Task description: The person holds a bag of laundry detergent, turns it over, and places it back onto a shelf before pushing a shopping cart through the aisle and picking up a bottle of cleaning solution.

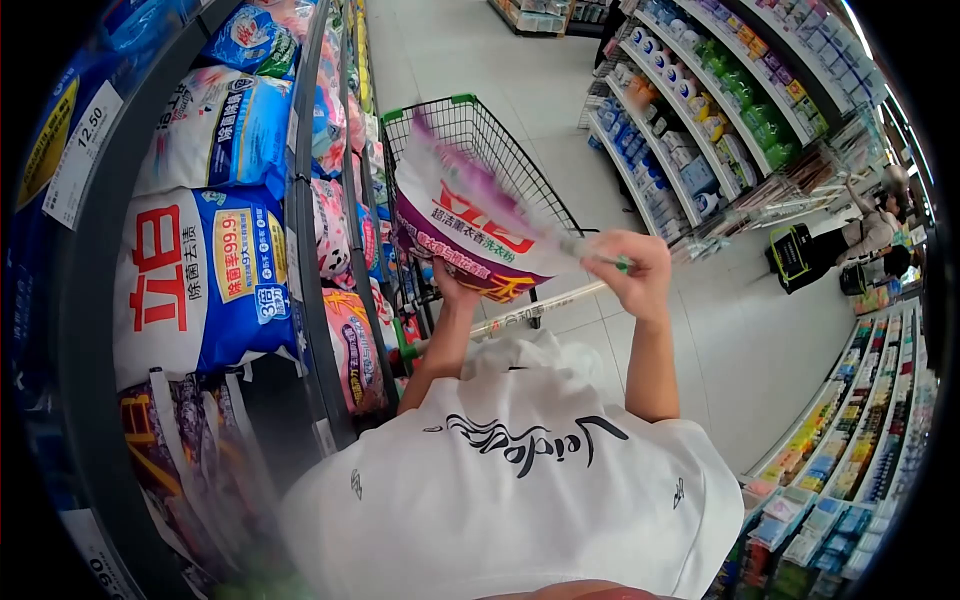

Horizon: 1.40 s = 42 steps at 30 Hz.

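A white and purple bag of laundry powder (465,225) is held up in front of me, tilted, over the shopping cart. My left hand (455,287) grips its lower edge, with the fingers partly hidden behind the bag. At the bag's right end, my right hand (632,270) is closed in a pinch on its edge, where a bit of green shows. The upper part of the bag is smeared by motion. Behind and below it stands a black wire shopping cart (535,160) with green corners; its pale handle (545,305) runs just under my hands.
Left of me, a dark shelf holds large laundry powder bags, including a white and blue one (205,280), and a price tag (82,155). Shelves of bottles (690,110) line the far right side. Two people with black baskets (792,257) are across the tiled floor (690,360).
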{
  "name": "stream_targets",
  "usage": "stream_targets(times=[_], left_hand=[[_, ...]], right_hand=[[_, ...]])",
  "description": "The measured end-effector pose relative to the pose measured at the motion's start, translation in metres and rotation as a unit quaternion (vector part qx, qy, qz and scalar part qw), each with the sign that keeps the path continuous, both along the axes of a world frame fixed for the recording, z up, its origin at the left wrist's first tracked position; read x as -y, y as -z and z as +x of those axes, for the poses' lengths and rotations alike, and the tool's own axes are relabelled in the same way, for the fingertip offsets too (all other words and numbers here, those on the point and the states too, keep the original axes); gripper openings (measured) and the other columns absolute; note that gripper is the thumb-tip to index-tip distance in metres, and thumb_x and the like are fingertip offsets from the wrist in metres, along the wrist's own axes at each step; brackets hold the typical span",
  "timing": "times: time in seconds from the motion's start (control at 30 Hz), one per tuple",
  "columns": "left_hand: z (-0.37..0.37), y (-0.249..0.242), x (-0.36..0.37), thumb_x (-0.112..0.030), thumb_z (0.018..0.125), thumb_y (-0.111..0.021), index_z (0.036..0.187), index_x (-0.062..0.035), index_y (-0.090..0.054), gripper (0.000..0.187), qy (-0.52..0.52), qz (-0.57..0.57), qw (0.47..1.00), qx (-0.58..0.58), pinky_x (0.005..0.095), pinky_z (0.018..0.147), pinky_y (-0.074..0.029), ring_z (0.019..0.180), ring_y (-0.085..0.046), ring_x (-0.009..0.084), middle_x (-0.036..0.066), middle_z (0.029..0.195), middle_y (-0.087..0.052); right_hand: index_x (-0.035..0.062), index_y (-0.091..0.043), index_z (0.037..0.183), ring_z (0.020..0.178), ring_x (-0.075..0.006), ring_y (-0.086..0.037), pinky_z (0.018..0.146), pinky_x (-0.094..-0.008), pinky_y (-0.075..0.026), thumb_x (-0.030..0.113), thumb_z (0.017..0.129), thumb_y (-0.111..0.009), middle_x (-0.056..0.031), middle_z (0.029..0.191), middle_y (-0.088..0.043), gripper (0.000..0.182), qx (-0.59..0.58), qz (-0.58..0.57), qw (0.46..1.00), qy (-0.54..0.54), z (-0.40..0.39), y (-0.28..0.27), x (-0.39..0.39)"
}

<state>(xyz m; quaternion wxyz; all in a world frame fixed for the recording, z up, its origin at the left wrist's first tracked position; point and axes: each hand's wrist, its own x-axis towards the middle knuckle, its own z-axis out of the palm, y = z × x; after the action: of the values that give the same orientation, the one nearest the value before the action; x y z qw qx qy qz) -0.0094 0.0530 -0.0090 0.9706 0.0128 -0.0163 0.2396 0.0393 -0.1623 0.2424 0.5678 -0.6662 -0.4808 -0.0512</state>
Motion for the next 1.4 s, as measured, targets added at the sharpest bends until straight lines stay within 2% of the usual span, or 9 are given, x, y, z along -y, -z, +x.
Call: stream_targets(times=[0.1,0.17,0.23,0.43,0.57,0.7,1.23,1.33,1.4], left_hand=[[-0.001,-0.006,0.002,-0.055,0.089,-0.049,0.145,-0.0103,-0.031,0.074,0.016,0.021,0.991,0.13,0.054,0.11,-0.027,0.133,-0.035,0.0351,0.014,0.148,-0.034],[-0.004,-0.011,0.005,-0.051,0.088,-0.05,0.137,-0.0098,-0.041,0.065,0.03,0.047,0.996,0.075,0.052,0.102,-0.039,0.122,-0.048,0.0329,0.011,0.135,-0.05],[-0.001,0.0,0.006,-0.05,0.087,-0.053,0.135,-0.0091,-0.043,0.064,0.022,0.01,1.0,0.016,0.0512,0.101,-0.04,0.12,-0.05,0.032,0.011,0.133,-0.051],[-0.003,0.007,0.007,-0.046,0.085,-0.059,0.134,-0.0089,-0.045,0.063,0.032,0.03,0.997,0.059,0.0506,0.101,-0.04,0.121,-0.05,0.0313,0.011,0.133,-0.052],[-0.002,0.004,0.01,-0.046,0.084,-0.06,0.136,-0.0102,-0.043,0.066,0.022,0.018,0.999,0.044,0.052,0.102,-0.039,0.123,-0.048,0.0322,0.011,0.135,-0.05],[-0.004,0.005,0.008,-0.049,0.081,-0.062,0.137,-0.011,-0.041,0.071,0.019,0.05,0.998,0.026,0.0531,0.103,-0.039,0.123,-0.047,0.0325,0.01,0.136,-0.049],[-0.002,0.012,0.008,-0.051,0.089,-0.049,0.136,-0.0105,-0.043,0.062,0.034,0.005,0.998,0.046,0.0517,0.104,-0.036,0.124,-0.046,0.0324,0.01,0.137,-0.049],[-0.003,0.008,0.008,-0.051,0.08,-0.063,0.137,-0.0118,-0.041,0.073,0.012,0.04,0.998,-0.036,0.0502,0.105,-0.035,0.125,-0.045,0.0311,0.008,0.138,-0.047],[-0.004,0.01,0.007,-0.051,0.081,-0.063,0.137,-0.012,-0.042,0.072,0.016,0.041,0.998,-0.037,0.0505,0.105,-0.035,0.125,-0.045,0.0311,0.009,0.138,-0.047]], right_hand=[[-0.0018,-0.07,0.083,0.06,-0.0112,-0.06,0.058,-0.0229,-0.046,-0.001,0.07,-0.074,-0.0089,0.07,-0.067,0.013,-0.01,-0.01,0.999,0.031,0.004,0.007,0.006],[-0.0026,-0.07,0.084,0.063,-0.0079,-0.058,0.057,-0.0209,-0.044,0.001,0.075,-0.074,-0.0037,0.074,-0.068,0.01,-0.2,0.005,0.97,0.137,0.006,0.01,0.006],[-0.0026,-0.069,0.088,0.067,-0.0071,-0.058,0.06,-0.0198,-0.044,0.003,0.079,-0.073,-0.0008,0.079,-0.068,0.011,-0.243,0.118,0.953,0.136,0.009,0.017,-0.003],[-0.002,-0.067,0.095,0.08,-0.0075,-0.06,0.071,-0.0209,-0.046,0.002,0.082,-0.07,-0.002,0.089,-0.068,0.014,-0.323,0.091,0.938,0.081,-0.002,0.026,-0.008],[-0.0032,-0.066,0.099,0.085,-0.0092,-0.06,0.077,-0.0244,-0.048,0.003,0.085,-0.067,-0.0018,0.093,-0.067,0.016,-0.32,-0.038,0.946,0.027,0.018,0.068,0.0],[-0.0038,-0.067,0.101,0.082,-0.0081,-0.06,0.074,-0.0245,-0.048,0.003,0.084,-0.067,-0.003,0.094,-0.068,0.018,-0.318,0.029,0.947,0.046,0.011,0.068,-0.012],[-0.0021,-0.064,0.099,0.08,-0.0121,-0.062,0.073,-0.0272,-0.05,0.004,0.07,-0.079,-0.006,0.092,-0.068,0.033,-0.201,0.017,0.968,0.151,0.002,0.057,-0.029],[-0.0019,-0.067,0.095,0.075,-0.0118,-0.064,0.069,-0.0271,-0.05,0.01,0.072,-0.08,-0.0063,0.087,-0.071,0.029,-0.186,0.033,0.967,0.172,0.002,0.059,-0.034],[-0.0018,-0.068,0.093,0.073,-0.0121,-0.064,0.068,-0.0269,-0.05,0.011,0.074,-0.079,-0.0058,0.086,-0.071,0.026,-0.193,0.047,0.963,0.183,0.002,0.064,-0.036]])
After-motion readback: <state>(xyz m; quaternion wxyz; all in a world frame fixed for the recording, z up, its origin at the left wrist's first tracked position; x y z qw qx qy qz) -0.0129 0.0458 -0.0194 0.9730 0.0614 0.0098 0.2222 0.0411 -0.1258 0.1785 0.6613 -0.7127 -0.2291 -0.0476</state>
